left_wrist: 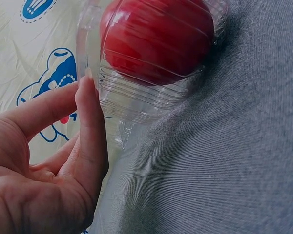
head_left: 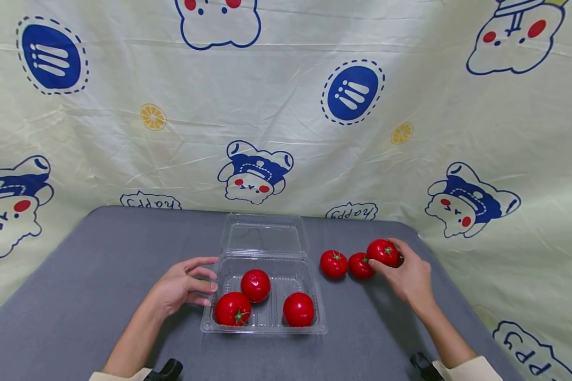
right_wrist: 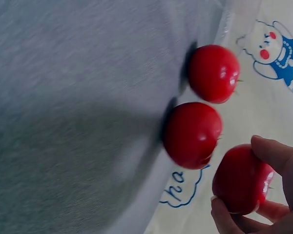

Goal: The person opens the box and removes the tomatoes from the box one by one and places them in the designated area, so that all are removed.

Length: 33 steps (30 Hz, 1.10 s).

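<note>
A clear plastic clamshell box [head_left: 276, 270] lies with its lid [head_left: 265, 235] folded back on the table. Inside its tray are three red tomatoes, one at the front left [head_left: 232, 309], one behind it [head_left: 255, 286] and one at the front right [head_left: 298, 309]. At the box's left rim my left hand [head_left: 183, 286] touches the plastic with its fingertips, fingers fairly straight. Off to the right, my right hand [head_left: 410, 272] holds a tomato [head_left: 383, 252] between thumb and fingers, raised above the table. Two more tomatoes [head_left: 334, 264] sit side by side just left of it.
The grey tabletop [head_left: 100, 296] runs under everything. Behind it hangs a pale printed curtain [head_left: 286, 106] with cartoon bears, close to the table's far edge. Dark straps [head_left: 167, 370] show at both wrists.
</note>
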{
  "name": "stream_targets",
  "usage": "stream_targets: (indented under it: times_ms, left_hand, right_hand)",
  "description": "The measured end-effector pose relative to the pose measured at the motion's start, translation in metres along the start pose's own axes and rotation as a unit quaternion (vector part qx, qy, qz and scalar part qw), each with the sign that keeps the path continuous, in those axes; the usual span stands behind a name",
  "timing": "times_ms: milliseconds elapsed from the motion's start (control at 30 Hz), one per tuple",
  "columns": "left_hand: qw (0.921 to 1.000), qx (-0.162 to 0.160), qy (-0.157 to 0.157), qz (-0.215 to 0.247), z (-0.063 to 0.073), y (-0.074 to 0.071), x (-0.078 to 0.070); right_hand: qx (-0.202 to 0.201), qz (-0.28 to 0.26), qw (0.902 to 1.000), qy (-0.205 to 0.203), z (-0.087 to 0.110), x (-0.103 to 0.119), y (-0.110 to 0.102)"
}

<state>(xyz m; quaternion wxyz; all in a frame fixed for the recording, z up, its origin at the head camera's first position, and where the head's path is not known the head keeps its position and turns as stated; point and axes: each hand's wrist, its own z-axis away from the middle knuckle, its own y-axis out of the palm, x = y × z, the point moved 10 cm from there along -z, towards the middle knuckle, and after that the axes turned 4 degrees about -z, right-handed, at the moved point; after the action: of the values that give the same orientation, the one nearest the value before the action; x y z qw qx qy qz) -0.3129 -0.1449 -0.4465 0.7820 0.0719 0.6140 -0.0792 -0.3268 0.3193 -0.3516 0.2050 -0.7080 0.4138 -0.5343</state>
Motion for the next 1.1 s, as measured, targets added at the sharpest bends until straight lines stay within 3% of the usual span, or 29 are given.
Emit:
stream_targets:
  times_ms: [167, 367, 733, 1100]
  left_hand:
    - [1.0000, -0.001, 0.000, 0.000, 0.000, 0.000, 0.001]
    - [1.0000, 0.000, -0.002, 0.002, 0.000, 0.001, 0.000]
    - [1.0000, 0.001, -0.002, 0.005, 0.000, -0.001, 0.002]
    - [0.9999, 0.004, -0.004, 0.009, -0.001, 0.000, 0.001]
  right_hand:
    - [-0.034, 0.007, 0.9993, -0.013, 0.001, -0.010, -0.004]
    - [-0.048, 0.014, 0.9988, 0.001, 0.000, -0.028, -0.004]
    - [-0.001, 0.041, 0.9990, 0.020, -0.001, -0.046, 0.008]
    - [0.015, 0.052, 0.9983, 0.022, 0.002, -0.054, 0.016]
